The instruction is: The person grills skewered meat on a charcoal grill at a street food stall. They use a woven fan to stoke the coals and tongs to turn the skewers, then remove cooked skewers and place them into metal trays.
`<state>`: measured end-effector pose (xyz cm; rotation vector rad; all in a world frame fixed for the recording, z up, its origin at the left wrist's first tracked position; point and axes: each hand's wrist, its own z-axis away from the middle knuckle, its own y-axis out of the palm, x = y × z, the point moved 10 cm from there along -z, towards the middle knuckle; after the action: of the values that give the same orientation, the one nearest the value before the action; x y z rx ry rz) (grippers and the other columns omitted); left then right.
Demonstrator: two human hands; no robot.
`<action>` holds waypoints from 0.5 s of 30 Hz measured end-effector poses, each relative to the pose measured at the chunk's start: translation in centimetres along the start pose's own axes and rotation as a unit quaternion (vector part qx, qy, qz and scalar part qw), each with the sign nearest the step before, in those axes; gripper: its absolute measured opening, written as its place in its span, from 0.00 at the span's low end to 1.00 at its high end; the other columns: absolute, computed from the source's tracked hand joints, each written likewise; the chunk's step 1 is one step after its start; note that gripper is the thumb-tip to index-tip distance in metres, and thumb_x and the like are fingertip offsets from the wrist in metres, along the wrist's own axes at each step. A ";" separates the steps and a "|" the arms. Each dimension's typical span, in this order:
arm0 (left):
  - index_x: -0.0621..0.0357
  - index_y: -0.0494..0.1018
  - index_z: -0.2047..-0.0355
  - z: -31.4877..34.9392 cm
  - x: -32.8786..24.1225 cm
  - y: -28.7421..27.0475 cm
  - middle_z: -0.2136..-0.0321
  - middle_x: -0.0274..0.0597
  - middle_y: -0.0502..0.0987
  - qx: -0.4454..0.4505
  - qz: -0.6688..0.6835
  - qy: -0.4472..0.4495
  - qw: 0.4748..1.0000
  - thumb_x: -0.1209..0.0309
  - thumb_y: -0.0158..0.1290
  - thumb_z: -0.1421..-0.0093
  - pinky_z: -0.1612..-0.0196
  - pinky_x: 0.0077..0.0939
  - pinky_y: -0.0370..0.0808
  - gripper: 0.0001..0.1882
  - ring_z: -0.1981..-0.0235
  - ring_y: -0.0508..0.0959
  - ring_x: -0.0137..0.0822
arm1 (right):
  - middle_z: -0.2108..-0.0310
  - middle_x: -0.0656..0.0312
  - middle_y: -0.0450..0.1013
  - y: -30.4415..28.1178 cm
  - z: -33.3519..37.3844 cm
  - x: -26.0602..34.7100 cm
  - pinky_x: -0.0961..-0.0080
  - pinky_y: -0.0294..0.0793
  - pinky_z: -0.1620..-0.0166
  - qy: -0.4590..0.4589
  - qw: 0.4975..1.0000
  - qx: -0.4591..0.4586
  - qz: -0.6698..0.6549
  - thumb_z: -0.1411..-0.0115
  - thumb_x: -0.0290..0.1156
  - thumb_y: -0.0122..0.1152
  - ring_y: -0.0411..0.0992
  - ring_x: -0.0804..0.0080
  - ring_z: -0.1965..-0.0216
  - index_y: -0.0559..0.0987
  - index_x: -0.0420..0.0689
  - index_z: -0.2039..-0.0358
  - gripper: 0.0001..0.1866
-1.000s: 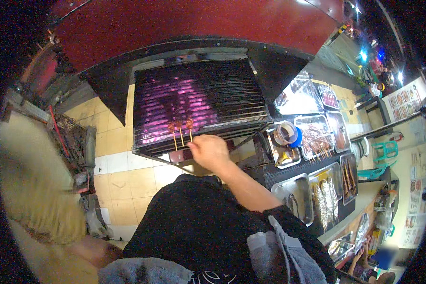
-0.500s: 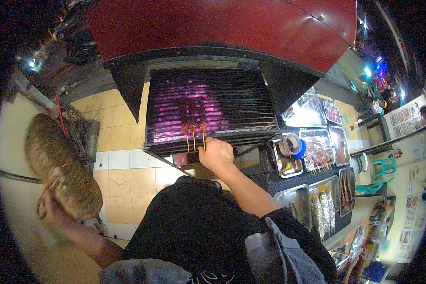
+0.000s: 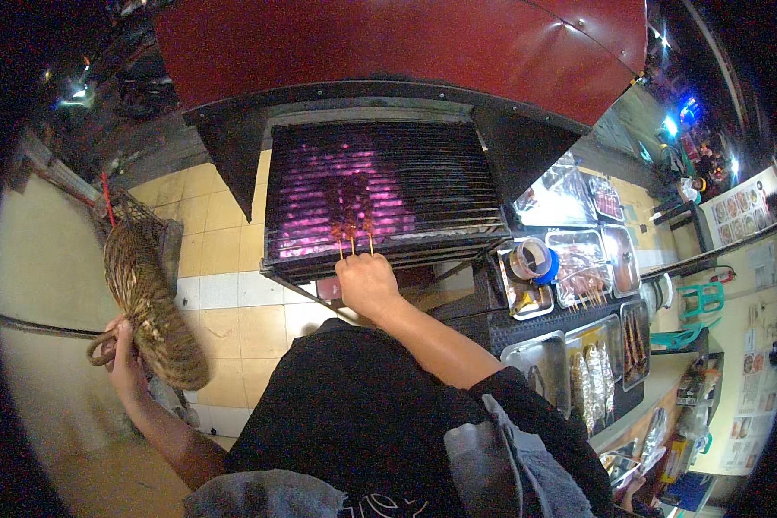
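Skewers (image 3: pixel 350 229) are laid over the grill's (image 3: pixel 457 173) near edge, ends covered by the right hand (image 3: pixel 368 283), grip hidden; across a left-side gap, a fan (image 3: pixel 160 324) is held by the left hand (image 3: pixel 123 348).

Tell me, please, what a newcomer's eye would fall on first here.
Probably the purple-pink glow on the left of the grill, with skewers at its near edge by the right hand. Next, the large woven fan in the left hand, and the broad red panel beyond the grill.
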<state>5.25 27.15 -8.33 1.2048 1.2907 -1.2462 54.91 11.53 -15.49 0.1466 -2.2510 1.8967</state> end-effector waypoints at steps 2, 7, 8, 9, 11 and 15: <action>0.54 0.75 0.49 1.0 -2.0 -1.4 0.57 0.32 0.78 -0.047 0.108 0.016 0.993 0.57 0.54 0.28 0.50 0.27 0.73 0.16 0.54 0.75 0.27 | 0.69 0.54 0.81 0.7 -0.5 0.3 0.56 0.79 0.59 0.004 1.000 0.017 0.000 0.42 0.38 0.63 0.82 0.55 0.66 0.83 0.43 0.69 0.11; 0.57 0.77 0.52 4.1 -4.5 -3.2 0.56 0.35 0.78 -0.202 0.242 0.056 0.947 0.60 0.63 0.34 0.49 0.28 0.72 0.16 0.54 0.75 0.30 | 0.66 0.51 0.82 0.7 0.0 -0.5 0.55 0.80 0.56 0.019 0.998 0.026 -0.049 0.43 0.36 0.60 0.83 0.55 0.61 0.83 0.42 0.67 0.11; 0.57 0.76 0.52 3.8 -4.3 -2.3 0.56 0.35 0.78 -0.185 0.185 0.035 0.964 0.60 0.63 0.34 0.49 0.28 0.72 0.17 0.54 0.75 0.30 | 0.65 0.52 0.82 0.9 0.2 -1.4 0.56 0.80 0.55 0.052 0.997 0.045 -0.041 0.42 0.36 0.61 0.82 0.55 0.61 0.83 0.42 0.67 0.11; 0.57 0.76 0.51 3.4 -3.8 -1.4 0.56 0.35 0.78 -0.168 0.127 0.015 0.977 0.60 0.63 0.34 0.49 0.29 0.72 0.17 0.54 0.75 0.30 | 0.65 0.52 0.82 1.0 0.6 -2.1 0.57 0.79 0.55 0.077 0.995 0.056 -0.035 0.41 0.37 0.63 0.82 0.56 0.60 0.83 0.42 0.66 0.11; 0.58 0.76 0.51 2.4 -2.6 0.2 0.56 0.36 0.78 -0.127 0.011 -0.027 0.991 0.60 0.63 0.34 0.49 0.29 0.72 0.18 0.54 0.76 0.31 | 0.64 0.53 0.82 0.9 0.8 -3.0 0.58 0.79 0.54 0.103 0.992 0.062 -0.022 0.40 0.38 0.65 0.81 0.56 0.59 0.82 0.43 0.66 0.11; 0.61 0.76 0.49 1.5 -2.8 1.2 0.56 0.39 0.78 -0.099 -0.122 -0.033 0.987 0.62 0.65 0.35 0.47 0.29 0.72 0.21 0.54 0.76 0.31 | 0.64 0.52 0.81 0.6 0.7 -3.5 0.58 0.79 0.53 0.108 0.993 0.052 -0.005 0.40 0.40 0.66 0.81 0.55 0.59 0.82 0.43 0.65 0.13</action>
<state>6.62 25.52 -5.69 0.8761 1.5076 -1.2838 58.14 10.80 -16.87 -0.0310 -2.0091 1.9238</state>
